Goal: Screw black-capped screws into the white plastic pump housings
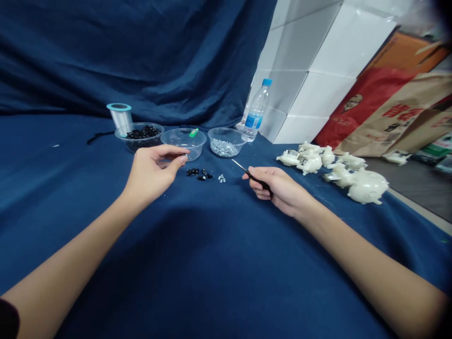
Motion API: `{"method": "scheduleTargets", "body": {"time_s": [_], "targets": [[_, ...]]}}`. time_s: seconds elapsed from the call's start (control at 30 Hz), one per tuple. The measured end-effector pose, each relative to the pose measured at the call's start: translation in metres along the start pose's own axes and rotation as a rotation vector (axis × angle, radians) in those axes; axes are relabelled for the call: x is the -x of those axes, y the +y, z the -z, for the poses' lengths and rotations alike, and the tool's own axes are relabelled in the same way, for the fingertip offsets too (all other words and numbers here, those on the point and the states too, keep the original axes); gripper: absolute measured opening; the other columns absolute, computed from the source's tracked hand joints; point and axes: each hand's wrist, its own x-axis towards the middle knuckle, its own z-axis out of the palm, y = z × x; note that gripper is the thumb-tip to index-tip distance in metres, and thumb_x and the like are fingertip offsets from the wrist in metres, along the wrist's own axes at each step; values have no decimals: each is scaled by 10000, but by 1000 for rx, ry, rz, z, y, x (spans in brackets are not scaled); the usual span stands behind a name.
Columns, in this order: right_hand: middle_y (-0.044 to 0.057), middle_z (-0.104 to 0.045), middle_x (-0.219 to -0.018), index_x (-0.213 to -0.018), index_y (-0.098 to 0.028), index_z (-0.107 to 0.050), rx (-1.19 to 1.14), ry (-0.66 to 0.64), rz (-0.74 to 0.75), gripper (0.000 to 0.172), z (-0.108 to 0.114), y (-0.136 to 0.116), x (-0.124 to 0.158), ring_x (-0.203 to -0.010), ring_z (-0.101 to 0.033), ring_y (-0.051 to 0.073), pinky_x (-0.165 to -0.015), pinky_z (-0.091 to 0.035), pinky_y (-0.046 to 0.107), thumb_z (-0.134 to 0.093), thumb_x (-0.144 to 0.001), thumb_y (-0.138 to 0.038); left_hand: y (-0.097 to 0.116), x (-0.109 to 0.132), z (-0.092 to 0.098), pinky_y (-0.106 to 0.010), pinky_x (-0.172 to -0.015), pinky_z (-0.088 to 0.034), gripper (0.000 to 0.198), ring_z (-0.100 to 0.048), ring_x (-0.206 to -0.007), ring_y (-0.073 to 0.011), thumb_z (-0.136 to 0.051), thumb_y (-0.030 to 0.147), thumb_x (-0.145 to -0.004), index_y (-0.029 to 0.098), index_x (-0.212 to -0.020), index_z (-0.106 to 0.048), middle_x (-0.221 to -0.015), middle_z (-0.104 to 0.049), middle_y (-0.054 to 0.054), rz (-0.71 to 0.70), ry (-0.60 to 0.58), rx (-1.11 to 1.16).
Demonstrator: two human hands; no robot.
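Presently, in my head view, the right hand [278, 186] grips a screwdriver [260, 181] near loose screws [221, 178] lying on the blue cloth [212, 263]; the left hand [153, 169] pinches a tiny thing [185, 155] I cannot identify, beside a clear bowl [196, 148].

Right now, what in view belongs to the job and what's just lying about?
Likely in use:
screwdriver, in your right hand
small piece, in your left hand
loose black pieces
pile of screws
bowl of screws
bowl of black pieces
possibly white figures

Probably just lying about:
water bottle
paper bag
white boxes
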Motion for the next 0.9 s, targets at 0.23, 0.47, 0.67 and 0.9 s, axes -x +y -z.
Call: {"method": "scheduleTargets", "body": {"time_s": [0.23,0.47,0.67,0.9], "targets": [[-52,-439,-553,-847,-141,-667,69,27,54,296,-3,5,0,-449,-294,58,-441,-170,238,-631,-876,-433,-16,-3,-1,-353,-861,-579,224,-725,-837,-203,-835,233,-648,151,-835,-744,-884,-773,-81,172,-6,175],[-36,-472,-593,-849,-135,-672,163,59,48,319,-8,4,1,-481,-337,61,-439,-211,220,-641,-862,-453,-27,-5,0,-350,-732,-611,343,-717,-655,-179,-827,331,-662,116,-893,-694,-761,-759,-82,278,-78,251],[-41,-457,-571,-849,-144,-678,222,65,77,331,-6,7,0,-479,-332,60,-447,-217,229,-606,-889,-464,-39,-4,-4,-391,-771,-616,271,-731,-705,-211,-803,305,-686,126,-880,-739,-778,-760,-92,215,-103,111],[-37,-472,-564,-812,-155,-678,293,79,132,324,-7,9,-1,-489,-349,73,-463,-224,255,-588,-903,-453,-45,-5,-15,-431,-879,-577,82,-698,-916,-234,-739,198,-737,189,-817,-756,-957,-738,-71,-76,-121,-162]]}}
